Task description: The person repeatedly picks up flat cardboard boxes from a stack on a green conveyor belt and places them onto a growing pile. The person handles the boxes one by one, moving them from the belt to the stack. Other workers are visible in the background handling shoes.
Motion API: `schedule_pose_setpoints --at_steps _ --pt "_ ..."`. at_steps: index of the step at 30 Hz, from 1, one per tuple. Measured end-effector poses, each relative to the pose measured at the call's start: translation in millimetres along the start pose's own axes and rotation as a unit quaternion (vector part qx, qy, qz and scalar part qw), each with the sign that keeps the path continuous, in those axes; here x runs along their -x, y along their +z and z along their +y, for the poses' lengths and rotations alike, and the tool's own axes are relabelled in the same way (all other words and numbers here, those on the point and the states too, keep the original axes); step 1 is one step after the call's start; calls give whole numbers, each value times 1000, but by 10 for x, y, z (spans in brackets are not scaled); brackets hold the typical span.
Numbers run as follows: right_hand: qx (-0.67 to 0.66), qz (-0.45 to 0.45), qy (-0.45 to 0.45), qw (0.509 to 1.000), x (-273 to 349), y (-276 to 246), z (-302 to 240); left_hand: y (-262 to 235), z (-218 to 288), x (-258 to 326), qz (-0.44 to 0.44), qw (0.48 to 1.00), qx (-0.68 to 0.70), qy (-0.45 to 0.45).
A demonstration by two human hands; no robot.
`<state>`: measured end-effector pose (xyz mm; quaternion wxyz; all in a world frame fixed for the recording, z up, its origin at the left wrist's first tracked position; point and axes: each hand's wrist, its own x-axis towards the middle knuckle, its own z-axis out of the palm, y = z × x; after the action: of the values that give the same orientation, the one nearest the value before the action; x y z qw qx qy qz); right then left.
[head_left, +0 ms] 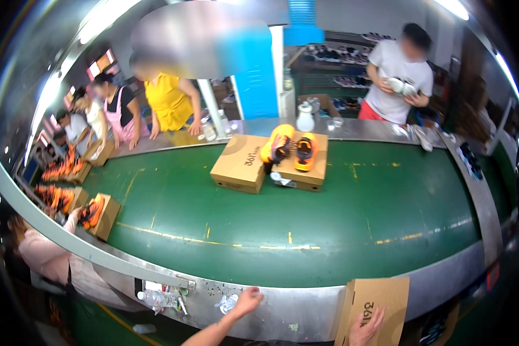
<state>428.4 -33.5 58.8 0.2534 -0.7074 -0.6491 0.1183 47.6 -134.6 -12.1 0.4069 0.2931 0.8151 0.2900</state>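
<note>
My right hand (367, 328) lies with its fingers stretched out on a closed brown shoe box (386, 297) at the near right edge of the counter. My left hand (248, 301) is over the metal ledge, fingers loosely curled, with nothing visible in them. Beside it on the ledge is a crumpled clear plastic or paper scrap (227, 303). Farther off, on the green belt (294, 219), stand two brown shoe boxes, a left one (236, 158) and a right one (311, 180). A pair of orange and black sneakers (305, 153) rests on the right one.
A clear plastic bottle (155, 297) and small tools lie on the near ledge (205, 294). Orange shoes on boxes (105, 219) line the left. A grey rail (92, 251) crosses there. Several people work around the belt; one at the far right holds white shoes (402, 86).
</note>
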Motion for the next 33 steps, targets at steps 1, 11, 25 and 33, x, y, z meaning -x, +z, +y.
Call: schedule_pose_setpoints --at_steps 1,11,25,33 --pt "-54 2 -8 999 -19 -32 -142 -142 49 -201 36 999 -7 26" --pt "-125 -229 -5 966 705 405 -1603 -1096 1866 -3130 287 896 -191 279" --pt "-144 -339 -8 929 505 859 -2017 -2218 482 -2476 181 913 -302 204" --pt "-191 -477 -40 857 358 998 -2486 -2049 39 -1605 352 925 -132 -59"
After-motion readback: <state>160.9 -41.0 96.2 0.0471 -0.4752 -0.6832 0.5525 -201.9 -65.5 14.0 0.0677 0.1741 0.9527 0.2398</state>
